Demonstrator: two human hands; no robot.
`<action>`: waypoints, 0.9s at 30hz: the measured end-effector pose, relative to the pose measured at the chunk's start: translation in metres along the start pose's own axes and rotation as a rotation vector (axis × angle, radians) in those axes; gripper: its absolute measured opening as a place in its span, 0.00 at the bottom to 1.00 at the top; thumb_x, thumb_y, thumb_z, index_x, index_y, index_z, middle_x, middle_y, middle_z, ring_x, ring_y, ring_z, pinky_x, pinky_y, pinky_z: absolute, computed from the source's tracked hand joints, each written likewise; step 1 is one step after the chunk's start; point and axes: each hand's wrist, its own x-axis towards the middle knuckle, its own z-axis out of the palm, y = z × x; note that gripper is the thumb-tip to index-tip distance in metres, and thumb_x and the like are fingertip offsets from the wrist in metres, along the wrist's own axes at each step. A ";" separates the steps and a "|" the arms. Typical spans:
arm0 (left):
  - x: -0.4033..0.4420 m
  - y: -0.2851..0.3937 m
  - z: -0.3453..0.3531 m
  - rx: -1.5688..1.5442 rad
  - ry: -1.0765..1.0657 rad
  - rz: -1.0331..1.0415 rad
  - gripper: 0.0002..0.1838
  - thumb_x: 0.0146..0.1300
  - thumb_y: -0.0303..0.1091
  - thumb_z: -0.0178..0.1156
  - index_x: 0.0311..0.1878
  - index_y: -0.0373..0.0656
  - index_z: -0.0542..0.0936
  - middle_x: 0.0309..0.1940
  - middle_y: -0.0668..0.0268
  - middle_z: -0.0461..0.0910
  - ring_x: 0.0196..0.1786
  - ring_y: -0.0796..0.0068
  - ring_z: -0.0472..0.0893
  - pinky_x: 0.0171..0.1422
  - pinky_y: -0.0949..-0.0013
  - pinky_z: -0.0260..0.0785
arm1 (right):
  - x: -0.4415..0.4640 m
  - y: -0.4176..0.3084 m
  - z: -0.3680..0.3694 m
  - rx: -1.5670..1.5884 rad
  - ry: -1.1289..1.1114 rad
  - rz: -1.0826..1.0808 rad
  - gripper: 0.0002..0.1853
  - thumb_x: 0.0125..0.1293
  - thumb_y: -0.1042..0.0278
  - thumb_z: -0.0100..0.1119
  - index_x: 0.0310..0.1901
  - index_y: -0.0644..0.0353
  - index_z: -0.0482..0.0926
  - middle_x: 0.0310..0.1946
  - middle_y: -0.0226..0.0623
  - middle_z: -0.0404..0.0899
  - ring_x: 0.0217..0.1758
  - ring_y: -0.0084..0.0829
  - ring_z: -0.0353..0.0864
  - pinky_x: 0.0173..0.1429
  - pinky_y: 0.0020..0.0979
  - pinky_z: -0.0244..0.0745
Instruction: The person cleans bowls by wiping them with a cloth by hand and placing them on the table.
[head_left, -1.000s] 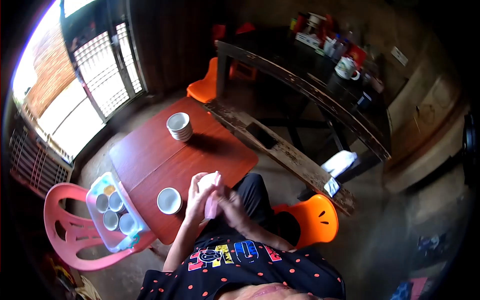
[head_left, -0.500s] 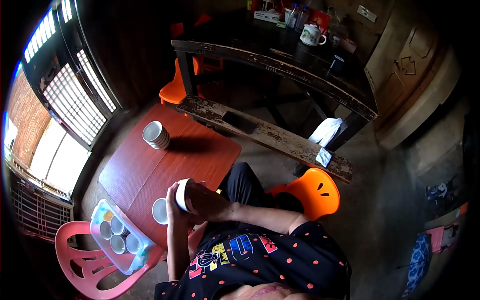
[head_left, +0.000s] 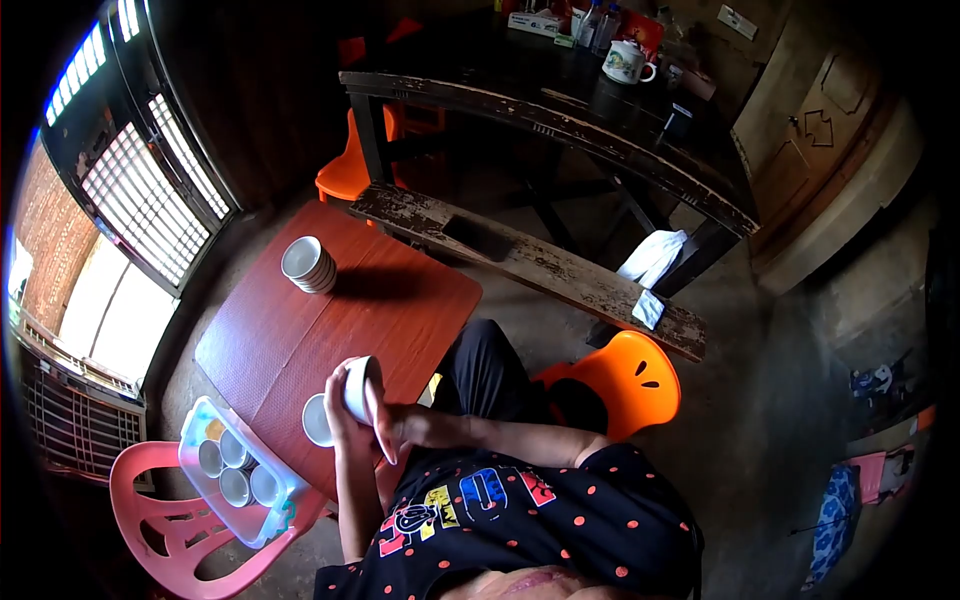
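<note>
A white bowl (head_left: 357, 388), tilted on its side, is held by my left hand (head_left: 346, 425), whose fingers wrap round it. My right hand (head_left: 396, 426) presses a pink cloth (head_left: 378, 400) against the bowl's outer side. Another bowl (head_left: 318, 420) rests on the red-brown table (head_left: 260, 345), just left of my left hand. A stack of bowls (head_left: 308, 265) stands near the table's far side. In a clear plastic bin (head_left: 283, 515) at the left are several bowls or cups (head_left: 236, 487).
The bin sits on a pink chair (head_left: 140, 490). Beyond the table run a worn wooden bench (head_left: 560, 288) with a white cloth (head_left: 652, 258) and a dark table (head_left: 480, 95) bearing a mug (head_left: 625, 62) and bottles. An orange chair (head_left: 640, 385) stands at the right.
The view has swung, then steadied. My hands have turned the bowl so its opening shows, and the pink cloth has come down along its right side.
</note>
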 end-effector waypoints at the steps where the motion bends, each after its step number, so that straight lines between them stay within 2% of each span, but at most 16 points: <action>1: -0.001 -0.006 0.008 0.034 0.038 0.174 0.25 0.63 0.50 0.47 0.50 0.36 0.75 0.42 0.59 0.78 0.45 0.66 0.78 0.54 0.67 0.69 | -0.003 0.006 -0.004 0.479 0.023 0.133 0.19 0.72 0.52 0.48 0.52 0.60 0.71 0.44 0.37 0.77 0.50 0.32 0.76 0.57 0.35 0.69; 2: -0.005 -0.010 0.023 0.068 0.080 0.346 0.25 0.62 0.50 0.48 0.50 0.36 0.75 0.43 0.59 0.78 0.46 0.68 0.77 0.54 0.68 0.68 | -0.005 0.009 0.005 0.712 0.294 0.120 0.23 0.71 0.52 0.51 0.58 0.61 0.68 0.46 0.38 0.76 0.51 0.33 0.76 0.57 0.36 0.70; 4: -0.013 -0.002 0.033 0.340 0.053 0.534 0.26 0.62 0.49 0.47 0.52 0.34 0.74 0.43 0.60 0.77 0.46 0.71 0.76 0.54 0.69 0.65 | -0.004 0.002 0.016 0.263 0.303 0.101 0.21 0.71 0.56 0.52 0.58 0.62 0.68 0.46 0.40 0.75 0.52 0.36 0.75 0.56 0.37 0.71; 6: 0.004 -0.005 0.005 0.338 -0.061 0.483 0.24 0.66 0.48 0.43 0.55 0.39 0.73 0.45 0.60 0.77 0.48 0.69 0.76 0.55 0.68 0.67 | 0.000 -0.007 0.020 -0.202 0.302 0.066 0.20 0.70 0.60 0.53 0.58 0.63 0.67 0.45 0.42 0.75 0.53 0.39 0.75 0.56 0.39 0.72; 7: 0.002 0.005 0.006 0.257 -0.065 0.318 0.24 0.66 0.48 0.43 0.54 0.38 0.74 0.43 0.60 0.77 0.46 0.70 0.77 0.53 0.69 0.69 | 0.008 0.001 0.015 -0.759 0.239 -0.277 0.19 0.69 0.62 0.54 0.57 0.62 0.67 0.43 0.45 0.74 0.54 0.45 0.73 0.57 0.39 0.71; 8: 0.003 0.013 0.007 0.271 -0.086 0.307 0.23 0.65 0.48 0.45 0.52 0.39 0.75 0.40 0.61 0.78 0.42 0.71 0.78 0.49 0.69 0.71 | 0.014 -0.024 0.023 -0.877 0.367 -0.362 0.18 0.68 0.69 0.54 0.58 0.62 0.67 0.44 0.48 0.73 0.55 0.49 0.71 0.58 0.41 0.70; 10: 0.002 0.017 0.007 0.316 -0.125 0.255 0.22 0.65 0.47 0.46 0.51 0.39 0.76 0.40 0.61 0.78 0.41 0.71 0.78 0.48 0.70 0.71 | 0.016 -0.035 0.017 -1.064 0.374 -0.213 0.17 0.69 0.70 0.53 0.58 0.63 0.68 0.46 0.48 0.73 0.54 0.45 0.74 0.57 0.38 0.71; 13: 0.008 0.005 0.006 0.321 -0.019 0.355 0.24 0.65 0.47 0.47 0.52 0.36 0.75 0.41 0.60 0.78 0.44 0.70 0.78 0.52 0.70 0.69 | 0.007 -0.002 0.015 -0.354 0.324 0.022 0.17 0.71 0.67 0.52 0.57 0.64 0.69 0.49 0.48 0.74 0.53 0.39 0.77 0.55 0.34 0.73; 16: -0.003 -0.005 0.020 0.563 0.060 0.824 0.26 0.66 0.48 0.43 0.53 0.34 0.74 0.45 0.59 0.77 0.48 0.67 0.77 0.56 0.68 0.67 | 0.009 -0.010 0.021 0.366 0.478 0.018 0.17 0.72 0.64 0.51 0.57 0.64 0.70 0.50 0.49 0.76 0.53 0.36 0.79 0.53 0.32 0.74; 18: -0.007 0.003 0.025 0.362 -0.026 0.583 0.26 0.65 0.48 0.43 0.53 0.35 0.75 0.43 0.57 0.79 0.45 0.66 0.79 0.53 0.67 0.69 | 0.004 -0.016 0.031 -0.419 0.377 0.048 0.19 0.69 0.66 0.54 0.58 0.64 0.68 0.50 0.51 0.74 0.52 0.41 0.79 0.52 0.34 0.75; 19: -0.002 0.009 0.013 0.189 -0.092 0.291 0.25 0.65 0.48 0.43 0.53 0.36 0.74 0.43 0.57 0.79 0.43 0.64 0.80 0.50 0.66 0.71 | 0.010 -0.010 0.036 -0.692 0.463 -0.187 0.21 0.67 0.68 0.58 0.59 0.62 0.68 0.51 0.52 0.73 0.54 0.46 0.77 0.50 0.36 0.76; 20: -0.001 0.019 0.013 0.015 -0.156 -0.002 0.25 0.66 0.48 0.42 0.53 0.37 0.74 0.42 0.57 0.79 0.41 0.63 0.81 0.48 0.65 0.73 | 0.013 -0.001 0.025 -1.056 0.381 -0.470 0.22 0.65 0.68 0.60 0.59 0.61 0.68 0.51 0.52 0.72 0.56 0.51 0.75 0.50 0.38 0.77; 22: -0.007 0.023 0.027 0.017 -0.135 0.049 0.24 0.67 0.48 0.42 0.54 0.40 0.74 0.41 0.57 0.80 0.38 0.61 0.81 0.43 0.65 0.76 | 0.013 0.007 0.008 -1.181 0.351 -0.369 0.21 0.66 0.68 0.59 0.59 0.60 0.67 0.52 0.51 0.72 0.57 0.50 0.74 0.53 0.39 0.76; 24: -0.013 0.020 0.032 0.038 -0.069 0.105 0.25 0.67 0.49 0.42 0.57 0.40 0.73 0.43 0.58 0.79 0.41 0.63 0.81 0.46 0.66 0.75 | 0.009 0.013 0.019 -0.639 0.435 -0.122 0.20 0.67 0.69 0.58 0.59 0.60 0.68 0.53 0.49 0.72 0.56 0.48 0.75 0.54 0.38 0.76; 26: -0.013 0.009 0.030 0.284 -0.004 0.344 0.29 0.66 0.49 0.49 0.65 0.40 0.68 0.57 0.56 0.74 0.58 0.64 0.74 0.62 0.66 0.65 | 0.011 0.000 0.026 -0.331 0.519 -0.078 0.17 0.68 0.72 0.56 0.57 0.60 0.70 0.53 0.47 0.72 0.55 0.43 0.77 0.53 0.35 0.76; 27: -0.006 0.008 0.029 0.497 -0.040 0.557 0.29 0.65 0.49 0.51 0.64 0.40 0.69 0.58 0.55 0.73 0.59 0.63 0.73 0.64 0.64 0.63 | 0.012 -0.006 0.030 -0.176 0.569 -0.067 0.15 0.68 0.73 0.55 0.56 0.61 0.71 0.53 0.46 0.73 0.54 0.40 0.77 0.53 0.34 0.76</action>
